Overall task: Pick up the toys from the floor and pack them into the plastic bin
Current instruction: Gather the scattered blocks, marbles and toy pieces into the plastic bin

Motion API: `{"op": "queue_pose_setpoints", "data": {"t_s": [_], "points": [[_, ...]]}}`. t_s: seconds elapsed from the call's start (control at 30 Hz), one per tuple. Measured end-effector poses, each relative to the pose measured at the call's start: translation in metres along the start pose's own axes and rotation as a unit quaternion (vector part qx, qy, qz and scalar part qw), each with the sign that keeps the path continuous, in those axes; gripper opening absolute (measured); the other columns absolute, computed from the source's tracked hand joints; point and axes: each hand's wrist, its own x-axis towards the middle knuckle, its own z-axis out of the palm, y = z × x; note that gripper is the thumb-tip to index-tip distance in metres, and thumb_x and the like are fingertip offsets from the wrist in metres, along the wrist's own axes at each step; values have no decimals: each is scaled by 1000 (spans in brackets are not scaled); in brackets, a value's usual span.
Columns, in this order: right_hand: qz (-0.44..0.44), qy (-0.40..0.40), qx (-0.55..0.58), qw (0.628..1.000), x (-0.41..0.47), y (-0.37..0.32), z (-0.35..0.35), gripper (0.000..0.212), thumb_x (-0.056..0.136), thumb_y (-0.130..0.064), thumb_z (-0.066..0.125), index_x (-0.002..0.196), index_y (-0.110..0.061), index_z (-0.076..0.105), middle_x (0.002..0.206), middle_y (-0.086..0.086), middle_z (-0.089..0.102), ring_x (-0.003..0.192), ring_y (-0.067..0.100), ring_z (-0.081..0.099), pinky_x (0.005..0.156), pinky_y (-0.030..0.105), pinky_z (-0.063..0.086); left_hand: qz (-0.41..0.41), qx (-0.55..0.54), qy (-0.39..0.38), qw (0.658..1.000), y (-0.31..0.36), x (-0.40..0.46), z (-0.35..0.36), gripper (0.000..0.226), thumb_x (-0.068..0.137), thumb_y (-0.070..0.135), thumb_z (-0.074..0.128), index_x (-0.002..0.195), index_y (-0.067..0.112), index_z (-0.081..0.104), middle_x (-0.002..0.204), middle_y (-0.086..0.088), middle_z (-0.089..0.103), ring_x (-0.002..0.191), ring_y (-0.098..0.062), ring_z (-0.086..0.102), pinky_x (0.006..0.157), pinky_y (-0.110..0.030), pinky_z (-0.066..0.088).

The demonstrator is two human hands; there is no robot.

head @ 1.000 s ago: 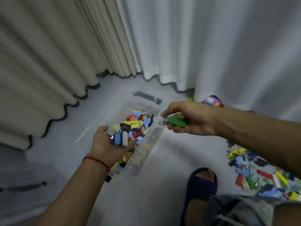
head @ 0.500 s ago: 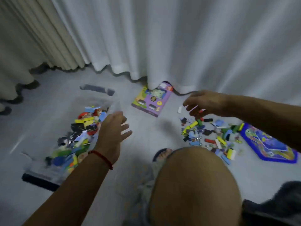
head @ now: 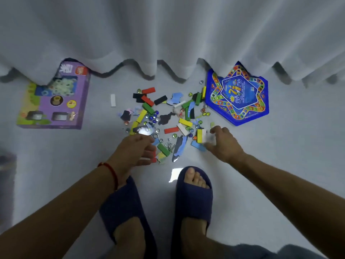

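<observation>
The head view looked down at the floor, and nearest to the camera were two feet in dark slippers. Just beyond them both hands reached into the near edge of the toy pile.

The left hand was low over the near left part of the pile, with its fingers half curled. Red and green blocks lay just beside them, but I could not tell if the hand already gripped any piece.

The right hand was at the near right side of the pile. Its fingers were closed around a small stack of blocks, yellow and white, which looked lifted or about to be lifted.

Farther away, the pile was spread wide: coloured blocks, glass marbles, flat puzzle pieces and small metal rings. A single white block lay apart on the left. A purple box was far left and a blue star-shaped board far right, both partly under the curtain.

The bin was not in view here, so what it held could not be judged. In my judgement most of the work was left, because many toys remained on the floor, and also the box and board, if they count.
</observation>
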Motion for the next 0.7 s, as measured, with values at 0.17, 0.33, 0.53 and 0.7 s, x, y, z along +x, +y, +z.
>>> {"op": "queue_pose_setpoints", "data": {"t_s": [0.17, 0.33, 0.53, 0.7], "points": [[4, 118, 100, 988, 29, -13, 42, 55, 84, -43, 73, 120, -13, 44, 116, 8, 51, 93, 24, 58, 73, 33, 48, -1, -8, -8, 1000, -11, 34, 32, 18, 95, 5, 49, 103, 4, 65, 88, -16, 67, 74, -24, 59, 64, -32, 52], [2, 137, 132, 982, 30, -9, 54, 54, 82, -38, 76, 119, -14, 46, 110, 1, 48, 91, 15, 51, 76, 27, 43, 0, -2, -11, 1000, -18, 40, 45, 18, 95, 4, 48, 105, 6, 64, 96, -16, 71, 78, -24, 62, 66, -33, 54], [22, 139, 199, 970, 27, -4, 56, 57, 80, -38, 78, 120, -18, 42, 106, -2, 54, 86, 13, 54, 72, 26, 46, 13, 15, -22, 1000, -20, 45, 56, 17, 94, 3, 50, 103, 6, 64, 93, -15, 73, 78, -23, 66, 63, -29, 56], [15, 158, 292, 943, -9, -19, 40, 60, 77, -39, 78, 121, -34, 37, 93, -9, 55, 78, 11, 58, 63, 26, 54, -30, -93, -64, 993, -13, 48, 72, 15, 97, 10, 50, 101, 9, 64, 100, -19, 71, 92, -37, 67, 74, -41, 57]]}}
